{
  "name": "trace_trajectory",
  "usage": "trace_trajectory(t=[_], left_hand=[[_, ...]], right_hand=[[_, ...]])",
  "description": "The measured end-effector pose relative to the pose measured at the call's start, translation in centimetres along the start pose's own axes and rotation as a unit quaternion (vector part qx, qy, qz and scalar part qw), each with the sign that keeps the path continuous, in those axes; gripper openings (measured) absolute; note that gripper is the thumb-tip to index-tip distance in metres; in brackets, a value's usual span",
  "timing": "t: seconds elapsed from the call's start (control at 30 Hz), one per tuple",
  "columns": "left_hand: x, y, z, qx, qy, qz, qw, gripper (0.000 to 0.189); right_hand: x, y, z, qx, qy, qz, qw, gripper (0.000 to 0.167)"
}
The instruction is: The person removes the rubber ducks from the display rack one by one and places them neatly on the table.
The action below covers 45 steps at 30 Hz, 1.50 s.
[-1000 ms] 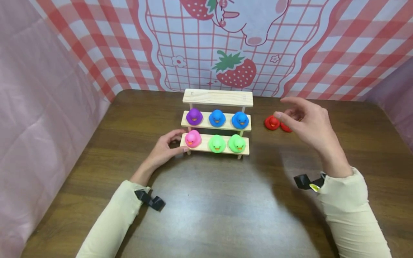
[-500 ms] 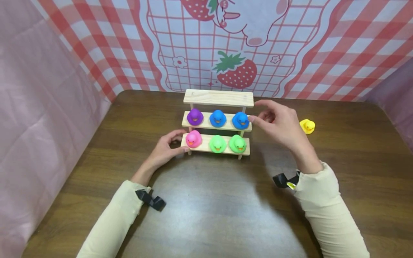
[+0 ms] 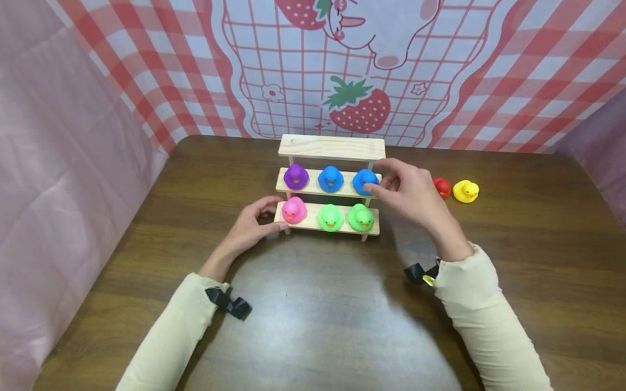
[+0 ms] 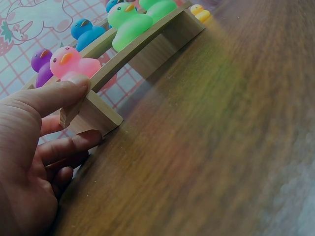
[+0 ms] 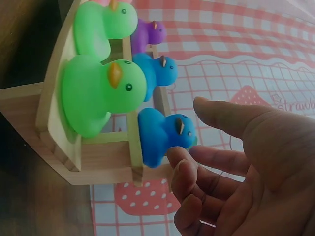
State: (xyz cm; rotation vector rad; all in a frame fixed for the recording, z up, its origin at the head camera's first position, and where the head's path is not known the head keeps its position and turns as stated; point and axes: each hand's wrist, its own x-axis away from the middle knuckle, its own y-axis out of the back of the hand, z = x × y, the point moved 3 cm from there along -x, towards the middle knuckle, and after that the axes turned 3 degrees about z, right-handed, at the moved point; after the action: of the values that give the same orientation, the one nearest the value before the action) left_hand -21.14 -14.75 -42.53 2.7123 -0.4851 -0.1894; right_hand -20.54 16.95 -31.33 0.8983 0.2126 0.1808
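Observation:
A small three-tier wooden shelf [image 3: 332,145] stands on the table. My left hand [image 3: 249,225] grips the left end of its lowest board, thumb on top beside the pink rubber duck [image 3: 294,210] and fingers by the leg. Two green ducks [image 3: 361,217] share that board. On the middle board sit a purple duck [image 3: 295,177], a blue duck [image 3: 330,178] and another blue duck [image 3: 363,180] at the right end. My right hand [image 3: 413,193] is around this last duck, thumb and fingers spread apart. In the right wrist view its fingertips are right at the blue duck's head [image 5: 179,130].
Right of the shelf, a red duck [image 3: 442,188], partly hidden by my right hand, and a yellow duck [image 3: 466,191] sit on the brown wooden table [image 3: 313,320]. A patterned cloth [image 3: 303,65] hangs behind the table's far edge.
My right hand has moved left from above the red ducks to the right-hand blue duck, uncovering the yellow duck and then one red duck. My left hand has stayed on the shelf.

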Motion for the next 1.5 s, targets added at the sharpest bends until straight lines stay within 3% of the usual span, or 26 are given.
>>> trace_trajectory(t=[0.3, 0.7, 1.0, 1.5], left_hand=[[-0.1, 0.0, -0.2, 0.000, -0.001, 0.001, 1.0000, 0.063], [-0.1, 0.0, 0.0, 0.001, -0.008, 0.002, 1.0000, 0.061], [-0.1, 0.0, 0.1, -0.001, -0.009, 0.000, 1.0000, 0.062], [0.0, 0.0, -0.1, -0.003, -0.007, 0.003, 1.0000, 0.061]], right_hand=[[-0.3, -0.9, -0.3, 0.014, -0.011, 0.014, 0.9998, 0.052], [-0.5, -1.3, -0.5, 0.025, -0.017, -0.007, 0.9995, 0.047], [0.1, -0.6, -0.3, 0.034, 0.009, -0.033, 0.9988, 0.044], [1.8, 1.3, -0.2, 0.034, 0.002, -0.056, 0.9978, 0.044]])
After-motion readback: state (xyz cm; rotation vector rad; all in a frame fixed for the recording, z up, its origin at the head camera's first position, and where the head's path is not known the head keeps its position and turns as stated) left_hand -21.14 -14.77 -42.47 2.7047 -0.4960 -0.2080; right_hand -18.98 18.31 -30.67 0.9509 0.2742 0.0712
